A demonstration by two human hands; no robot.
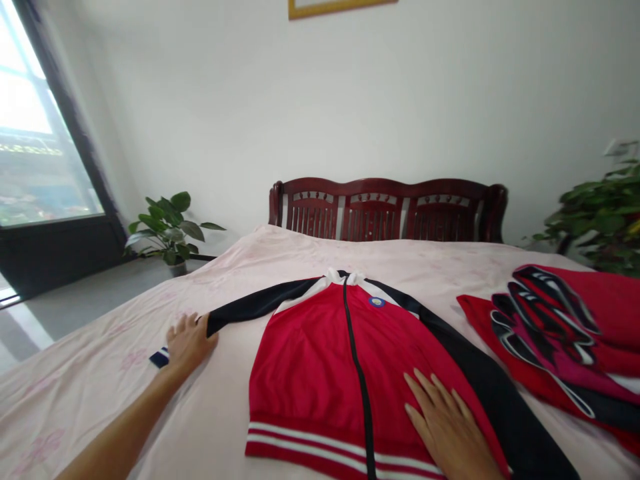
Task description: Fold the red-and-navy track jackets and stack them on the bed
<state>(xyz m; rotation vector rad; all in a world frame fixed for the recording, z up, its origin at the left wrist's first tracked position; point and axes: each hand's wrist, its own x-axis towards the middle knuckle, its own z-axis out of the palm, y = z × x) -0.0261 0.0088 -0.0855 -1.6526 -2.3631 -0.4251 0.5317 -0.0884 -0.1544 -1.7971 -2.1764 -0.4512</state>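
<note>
We see a red-and-navy track jacket lying flat, zipped, on a pink bedsheet. Left hand rests open on the sleeve end, beside the cuff, no clear grip. Right hand lies flat on the jacket front, fingers spread, holding nothing. Folded red clothing sits just right.

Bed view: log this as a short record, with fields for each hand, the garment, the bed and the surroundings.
Left hand: on the black sleeve, near its cuff
Right hand: flat on the red jacket
Garment: jacket spread face up, zip closed
Bed: pale pink floral cover, dark wooden headboard
Beside jacket: red clothes, to the right
Surroundings: potted plant by the window
</note>
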